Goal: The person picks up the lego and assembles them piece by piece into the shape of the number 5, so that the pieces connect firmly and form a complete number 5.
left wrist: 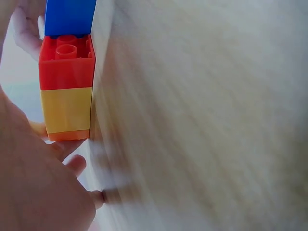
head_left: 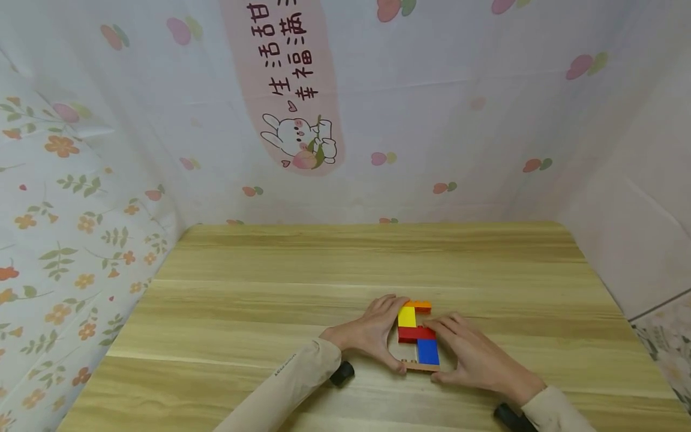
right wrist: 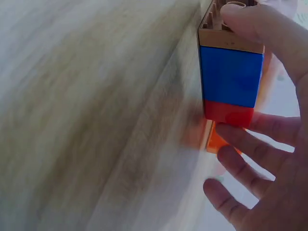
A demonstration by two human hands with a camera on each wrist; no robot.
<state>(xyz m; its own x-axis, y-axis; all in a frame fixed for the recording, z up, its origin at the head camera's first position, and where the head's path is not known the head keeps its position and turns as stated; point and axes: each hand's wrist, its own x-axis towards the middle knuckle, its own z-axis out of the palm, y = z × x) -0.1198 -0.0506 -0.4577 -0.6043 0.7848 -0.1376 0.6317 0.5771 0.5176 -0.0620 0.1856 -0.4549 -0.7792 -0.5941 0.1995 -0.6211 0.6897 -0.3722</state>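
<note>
A joined figure of toy building bricks lies on the table [head_left: 259,312] between both hands. From far to near it has an orange brick [head_left: 419,305], a yellow brick [head_left: 407,317], a red brick [head_left: 414,335], a blue brick [head_left: 429,351] and a brown brick [head_left: 423,367]. My left hand [head_left: 372,337] spans its left side, fingers at the orange end and thumb at the brown one. On the right, my right hand [head_left: 475,359] holds it with the thumb at the brown brick [right wrist: 231,39] and fingertips by the red brick [right wrist: 229,113]. Studs show on the red brick [left wrist: 66,66].
A white printed curtain [head_left: 405,120] hangs behind the table, and a floral cloth [head_left: 81,252] hangs at the left. Black wrist straps show at the left wrist [head_left: 342,374] and right wrist [head_left: 511,416].
</note>
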